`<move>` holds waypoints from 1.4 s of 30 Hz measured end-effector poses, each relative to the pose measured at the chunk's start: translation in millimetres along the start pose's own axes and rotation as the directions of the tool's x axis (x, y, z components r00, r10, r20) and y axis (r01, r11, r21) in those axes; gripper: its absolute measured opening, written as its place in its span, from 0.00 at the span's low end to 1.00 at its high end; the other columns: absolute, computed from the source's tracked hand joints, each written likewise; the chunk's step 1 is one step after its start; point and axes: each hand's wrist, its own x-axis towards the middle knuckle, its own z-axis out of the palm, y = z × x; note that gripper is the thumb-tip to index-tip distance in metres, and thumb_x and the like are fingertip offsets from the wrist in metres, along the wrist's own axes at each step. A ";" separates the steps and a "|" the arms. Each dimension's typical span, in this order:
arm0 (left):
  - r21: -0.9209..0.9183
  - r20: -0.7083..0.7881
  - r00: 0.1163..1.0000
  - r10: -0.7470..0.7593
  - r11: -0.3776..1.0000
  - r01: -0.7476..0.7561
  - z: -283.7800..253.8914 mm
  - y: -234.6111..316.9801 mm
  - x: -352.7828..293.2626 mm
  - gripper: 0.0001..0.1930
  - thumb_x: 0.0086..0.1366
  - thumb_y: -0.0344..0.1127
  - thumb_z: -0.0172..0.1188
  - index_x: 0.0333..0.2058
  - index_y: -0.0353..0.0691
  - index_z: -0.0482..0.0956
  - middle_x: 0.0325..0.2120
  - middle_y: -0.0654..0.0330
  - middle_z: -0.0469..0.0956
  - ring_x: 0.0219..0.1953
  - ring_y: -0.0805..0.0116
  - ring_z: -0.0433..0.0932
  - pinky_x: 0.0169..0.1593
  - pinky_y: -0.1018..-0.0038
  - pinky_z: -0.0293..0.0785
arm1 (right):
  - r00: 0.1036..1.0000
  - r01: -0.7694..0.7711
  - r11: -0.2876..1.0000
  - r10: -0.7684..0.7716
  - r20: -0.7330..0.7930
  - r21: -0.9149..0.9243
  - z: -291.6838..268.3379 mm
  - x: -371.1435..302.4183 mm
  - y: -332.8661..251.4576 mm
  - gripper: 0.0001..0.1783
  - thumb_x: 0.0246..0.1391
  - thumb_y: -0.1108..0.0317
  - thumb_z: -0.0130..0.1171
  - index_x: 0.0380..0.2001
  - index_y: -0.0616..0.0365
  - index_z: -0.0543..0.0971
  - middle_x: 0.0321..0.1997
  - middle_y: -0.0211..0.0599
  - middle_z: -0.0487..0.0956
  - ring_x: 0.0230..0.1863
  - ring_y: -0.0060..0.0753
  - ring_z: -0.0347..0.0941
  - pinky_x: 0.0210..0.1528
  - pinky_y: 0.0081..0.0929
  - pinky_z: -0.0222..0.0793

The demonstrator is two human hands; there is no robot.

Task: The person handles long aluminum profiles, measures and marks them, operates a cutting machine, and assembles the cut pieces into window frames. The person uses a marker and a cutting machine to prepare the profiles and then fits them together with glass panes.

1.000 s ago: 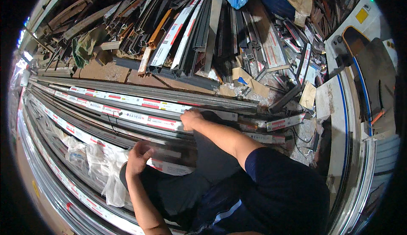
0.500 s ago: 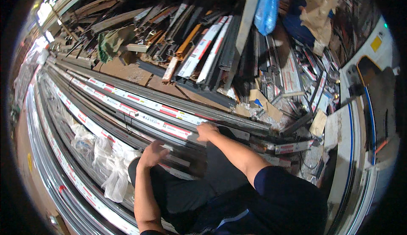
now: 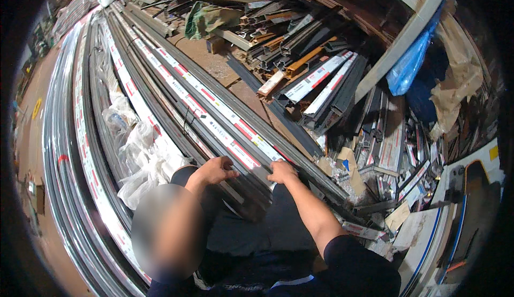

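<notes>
Long grey metal profiles (image 3: pixel 184 112) with white and red protective film run from the far left to my knees. My right hand (image 3: pixel 282 172) is closed on the near end of one film-covered profile (image 3: pixel 243 131), fingertips at its edge. To its left, my left hand (image 3: pixel 215 170) is above the bundle, fingers reaching rightward and slightly bent with nothing visible in them. Whether its fingertips touch a profile is unclear. Crumpled clear plastic wrap (image 3: pixel 144 160) lies on the profiles left of that hand.
Shiny wrapped profiles (image 3: pixel 61 163) lie at far left. Short offcuts (image 3: pixel 316 77) are stacked beyond the bundle, with scraps (image 3: pixel 399 158) at right. A slanting post (image 3: pixel 407 34) stands beside a blue plastic bag (image 3: pixel 412 66). A white machine (image 3: pixel 423 238) is at lower right.
The view has turned, so the profiles now run more steeply away. My left hand has come closer to my right hand, its fingers less spread. My right hand remains at the profile.
</notes>
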 end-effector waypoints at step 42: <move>0.156 0.007 0.995 0.101 0.983 -0.101 10.6 -4.9 3.2 0.38 0.63 0.58 0.73 0.59 0.30 0.79 0.53 0.42 0.84 0.56 0.48 0.84 0.61 0.59 0.78 | 0.992 0.036 0.995 -0.024 0.127 -0.095 -2.2 0.5 -5.9 0.38 0.51 0.43 0.76 0.61 0.52 0.82 0.62 0.47 0.83 0.63 0.50 0.80 0.65 0.45 0.75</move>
